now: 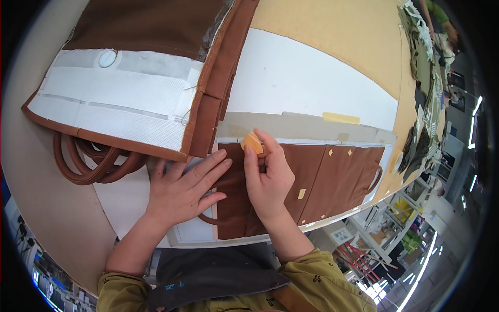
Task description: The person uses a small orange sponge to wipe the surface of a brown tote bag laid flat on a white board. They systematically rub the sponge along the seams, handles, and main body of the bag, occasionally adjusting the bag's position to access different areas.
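Between the thumb and fingers of my right hand (pixel 269 175) is a small orange-yellow block (pixel 252 143), held at the upper edge of a brown leather-like panel (pixel 288 167). The panel lies on a white template board and bears small yellow tape pieces (pixel 301 194) and a looped handle at its right end. My left hand (pixel 187 187) rests flat with fingers spread, fingertips on the panel's left part. Just above it lies a stack of brown bag pieces with white backing (pixel 117 91); several brown tubular handles (pixel 93 167) stick out below.
A white sheet (pixel 304 78) and tan board (pixel 331 27) cover the table beyond. Piled fabric scraps (pixel 427 78) line the far right. Metal shelving (pixel 370 230) stands beside the table's near right edge. Other people are in the background at upper right.
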`<state>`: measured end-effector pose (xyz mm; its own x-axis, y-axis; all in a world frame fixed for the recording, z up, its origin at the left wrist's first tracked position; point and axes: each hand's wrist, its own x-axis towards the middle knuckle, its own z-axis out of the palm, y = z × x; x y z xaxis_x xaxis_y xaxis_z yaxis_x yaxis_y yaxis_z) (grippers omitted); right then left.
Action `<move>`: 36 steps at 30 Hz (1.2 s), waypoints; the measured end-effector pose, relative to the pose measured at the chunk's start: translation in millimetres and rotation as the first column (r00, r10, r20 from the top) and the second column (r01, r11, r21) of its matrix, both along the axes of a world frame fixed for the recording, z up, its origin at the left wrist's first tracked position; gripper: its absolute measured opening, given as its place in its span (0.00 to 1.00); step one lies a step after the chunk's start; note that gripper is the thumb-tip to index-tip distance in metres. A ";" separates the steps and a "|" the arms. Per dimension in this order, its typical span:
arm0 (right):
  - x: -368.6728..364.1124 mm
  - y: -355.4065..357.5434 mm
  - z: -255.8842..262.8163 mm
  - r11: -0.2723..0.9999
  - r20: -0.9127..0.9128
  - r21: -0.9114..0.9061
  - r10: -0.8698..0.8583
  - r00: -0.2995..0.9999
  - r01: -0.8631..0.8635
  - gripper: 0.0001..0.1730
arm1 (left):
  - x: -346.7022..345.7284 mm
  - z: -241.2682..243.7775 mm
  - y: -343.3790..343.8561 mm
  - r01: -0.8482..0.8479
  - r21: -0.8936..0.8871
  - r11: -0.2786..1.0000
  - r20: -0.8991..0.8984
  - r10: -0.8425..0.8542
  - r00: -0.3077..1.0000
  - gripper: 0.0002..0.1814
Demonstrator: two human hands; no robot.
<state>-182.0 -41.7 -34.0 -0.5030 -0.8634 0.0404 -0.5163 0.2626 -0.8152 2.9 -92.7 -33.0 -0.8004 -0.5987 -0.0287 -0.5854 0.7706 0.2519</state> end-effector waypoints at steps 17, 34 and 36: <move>2.9 -1.9 -7.0 1.000 -0.078 -0.015 0.010 0.997 -0.011 0.18 | -2.2 -0.2 -2.9 -0.006 0.027 1.000 -0.091 0.009 0.996 0.35; 3.1 3.3 -5.8 0.997 0.089 -0.010 -0.070 0.994 0.071 0.18 | -3.4 2.0 -3.3 -0.022 0.045 0.999 -0.093 0.026 0.995 0.33; -0.2 6.1 -5.6 0.997 0.156 -0.050 -0.054 0.986 0.062 0.20 | -3.9 2.2 -3.2 -0.023 0.042 0.999 -0.094 0.027 0.995 0.33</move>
